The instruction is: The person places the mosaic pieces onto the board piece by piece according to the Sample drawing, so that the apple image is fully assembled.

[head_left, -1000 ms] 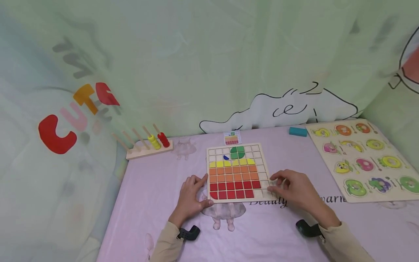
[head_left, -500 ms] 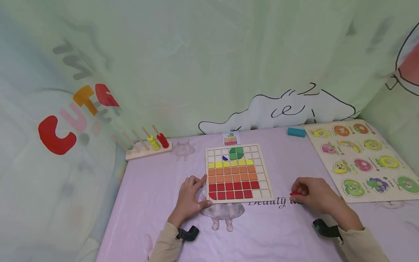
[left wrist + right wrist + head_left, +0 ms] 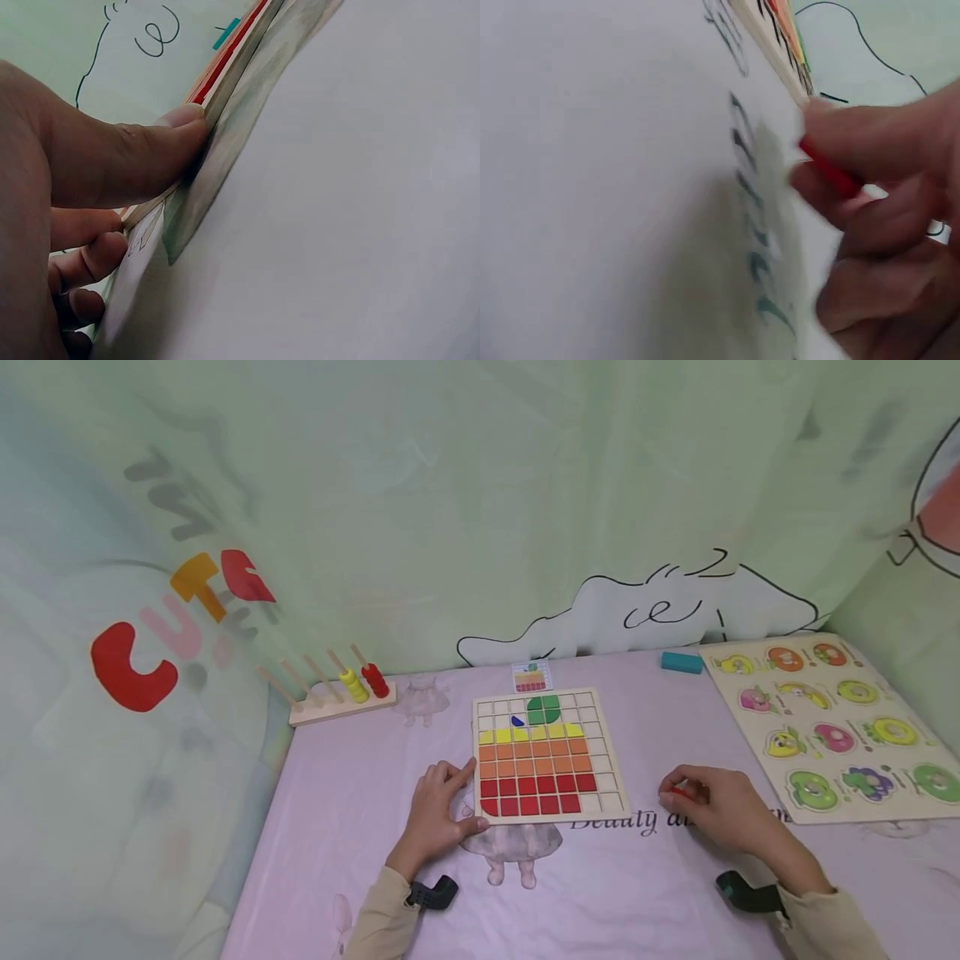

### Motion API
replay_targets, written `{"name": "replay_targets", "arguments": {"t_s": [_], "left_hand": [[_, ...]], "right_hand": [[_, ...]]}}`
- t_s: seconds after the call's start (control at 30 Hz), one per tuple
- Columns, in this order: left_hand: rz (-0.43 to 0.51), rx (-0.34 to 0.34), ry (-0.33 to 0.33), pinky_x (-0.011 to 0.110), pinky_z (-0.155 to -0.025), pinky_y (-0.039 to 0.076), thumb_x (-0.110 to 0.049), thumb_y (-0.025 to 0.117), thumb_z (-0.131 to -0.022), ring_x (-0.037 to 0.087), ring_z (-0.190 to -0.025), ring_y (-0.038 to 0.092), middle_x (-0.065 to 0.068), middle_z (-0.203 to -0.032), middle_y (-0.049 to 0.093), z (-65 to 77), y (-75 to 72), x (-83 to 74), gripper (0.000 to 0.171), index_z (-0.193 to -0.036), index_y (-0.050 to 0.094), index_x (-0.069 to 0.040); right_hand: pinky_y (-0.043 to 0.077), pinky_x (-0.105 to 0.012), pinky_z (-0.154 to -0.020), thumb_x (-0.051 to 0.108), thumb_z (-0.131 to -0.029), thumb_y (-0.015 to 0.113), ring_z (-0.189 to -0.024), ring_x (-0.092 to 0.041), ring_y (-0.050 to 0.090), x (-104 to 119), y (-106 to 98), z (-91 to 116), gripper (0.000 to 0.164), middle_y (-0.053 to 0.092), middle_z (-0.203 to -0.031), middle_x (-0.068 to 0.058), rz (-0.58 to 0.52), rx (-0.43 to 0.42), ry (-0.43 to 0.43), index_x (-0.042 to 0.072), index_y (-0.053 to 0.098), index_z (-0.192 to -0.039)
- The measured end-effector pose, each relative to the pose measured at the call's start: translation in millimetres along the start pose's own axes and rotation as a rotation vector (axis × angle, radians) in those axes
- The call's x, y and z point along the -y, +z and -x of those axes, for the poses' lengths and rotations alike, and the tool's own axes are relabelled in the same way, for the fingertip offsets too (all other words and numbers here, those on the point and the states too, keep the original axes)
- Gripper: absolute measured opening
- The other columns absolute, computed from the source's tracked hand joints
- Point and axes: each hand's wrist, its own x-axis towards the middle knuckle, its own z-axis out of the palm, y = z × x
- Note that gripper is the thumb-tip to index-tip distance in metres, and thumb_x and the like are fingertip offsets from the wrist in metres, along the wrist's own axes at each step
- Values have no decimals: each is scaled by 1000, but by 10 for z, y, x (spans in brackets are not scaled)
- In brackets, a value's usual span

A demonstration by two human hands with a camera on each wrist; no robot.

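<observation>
A square wooden grid board lies flat, its cells partly filled with red, orange, yellow and green tiles plus one small blue piece. My left hand holds the board's near left corner, thumb at the front edge and index finger at the left side. In the left wrist view its thumb presses the board's edge. Right of the board, my right hand pinches a small red tile between thumb and fingers, above the cloth. Fingers cover much of that tile, so its full shape is hidden.
Behind the board lies a small picture card. A peg stand with yellow and red beads is at back left. A teal block and a fruit puzzle board lie to the right. Fabric walls rise behind.
From beside the board's right edge, my right hand has moved right and now holds a red tile, first visible half a second ago. My left hand has stayed on the board.
</observation>
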Motion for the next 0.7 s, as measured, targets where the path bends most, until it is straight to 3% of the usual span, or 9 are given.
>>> {"name": "replay_targets", "arguments": {"t_s": [0.13,0.3,0.4,0.57,0.7], "left_hand": [[-9,0,4,34,-85,35,-42,85,-72,14,-96,42,1,-107,54,-5,7,7,92,-155,56,-16],[-6,-4,4,34,-85,34,-42,85,-72,14,-96,41,1,-107,54,-3,11,2,92,-155,56,-15],[-10,-5,3,33,-84,34,-43,84,-72,14,-96,41,0,-107,54,-10,16,2,92,-156,56,-16],[-14,2,3,33,-85,35,-42,85,-73,14,-98,43,1,-108,55,-7,21,5,92,-156,55,-16],[-10,0,2,34,-86,35,-41,85,-72,15,-98,43,1,-108,55,-7,15,3,92,-155,56,-15]], "right_hand": [[46,-23,-60,24,-91,85,-68,-9,57,-28,12,-31,20,69,-81,0,-84,-99,36,12,80,-105],[54,-16,-76,36,-94,81,-86,-2,72,-63,20,-68,45,80,-111,-11,-242,-35,70,9,74,-129],[53,-13,-82,36,-95,80,-93,3,73,-57,68,-102,48,79,-120,-13,-312,-24,67,8,71,-134],[55,-14,-78,27,-92,84,-86,-1,72,4,198,-180,40,80,-109,-12,-358,-61,45,4,74,-124],[56,-20,-74,18,-88,87,-80,-9,71,91,301,-246,29,79,-98,-6,-347,-48,5,7,78,-113]]}}
